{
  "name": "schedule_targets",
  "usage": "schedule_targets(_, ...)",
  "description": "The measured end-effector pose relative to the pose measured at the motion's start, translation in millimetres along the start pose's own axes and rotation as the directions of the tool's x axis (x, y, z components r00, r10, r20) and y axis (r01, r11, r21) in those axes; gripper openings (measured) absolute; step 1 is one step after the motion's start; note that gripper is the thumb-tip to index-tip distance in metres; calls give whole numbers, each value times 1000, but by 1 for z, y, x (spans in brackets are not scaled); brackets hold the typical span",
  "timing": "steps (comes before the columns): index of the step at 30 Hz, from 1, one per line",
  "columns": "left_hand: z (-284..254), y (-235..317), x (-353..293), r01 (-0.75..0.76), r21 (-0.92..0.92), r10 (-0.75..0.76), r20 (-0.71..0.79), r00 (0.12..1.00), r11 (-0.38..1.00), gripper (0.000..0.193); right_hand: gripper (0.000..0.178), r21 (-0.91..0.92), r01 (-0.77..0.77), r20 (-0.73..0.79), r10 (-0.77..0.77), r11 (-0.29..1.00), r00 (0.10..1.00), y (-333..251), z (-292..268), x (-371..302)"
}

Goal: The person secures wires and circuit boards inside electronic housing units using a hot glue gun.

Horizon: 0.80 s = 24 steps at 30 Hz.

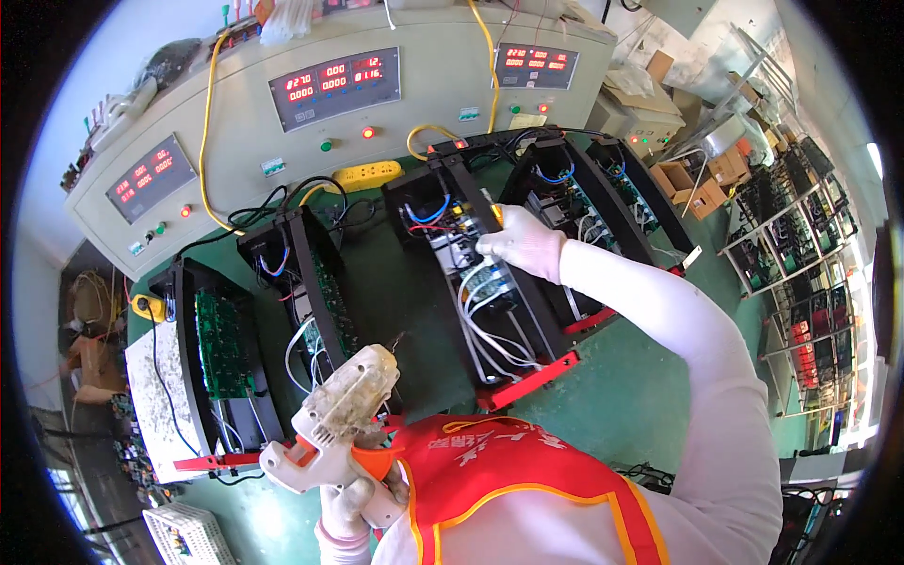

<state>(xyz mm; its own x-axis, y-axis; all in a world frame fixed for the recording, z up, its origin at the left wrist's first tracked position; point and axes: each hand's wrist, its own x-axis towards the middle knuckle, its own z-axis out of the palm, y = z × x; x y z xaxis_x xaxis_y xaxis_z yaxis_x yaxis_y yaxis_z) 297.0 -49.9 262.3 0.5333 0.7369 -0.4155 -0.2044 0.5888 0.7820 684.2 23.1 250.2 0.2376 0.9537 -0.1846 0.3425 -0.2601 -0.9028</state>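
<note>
Pistol-grip tool (344, 400), probably hefty and stiff-shelled, best held by its handle (383, 509), which the left hand (348, 504) grips; the right hand's (527, 243) fingers pinch a slim yellow tool (497, 214).

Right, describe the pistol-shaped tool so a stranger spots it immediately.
Find the red apron at bottom centre. Just left of it, the left hand holds the pistol-shaped tool. Unlike the black cases beyond, it is stained off-white with orange parts.

A pale wall (122, 52) rises behind a beige console (240, 141); a metal rack (810, 411) stands right.
</note>
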Motion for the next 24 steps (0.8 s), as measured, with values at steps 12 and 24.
schedule_targets(12,26,-26,15,-184,-241,182,-32,983,953,77,29,-524,281,31,-311,804,950,-3,-41,-24)
schedule_targets(24,162,-24,50,-216,-315,280,173,944,924,79,16,-890,238,78,-385,389,920,81,-169,-164)
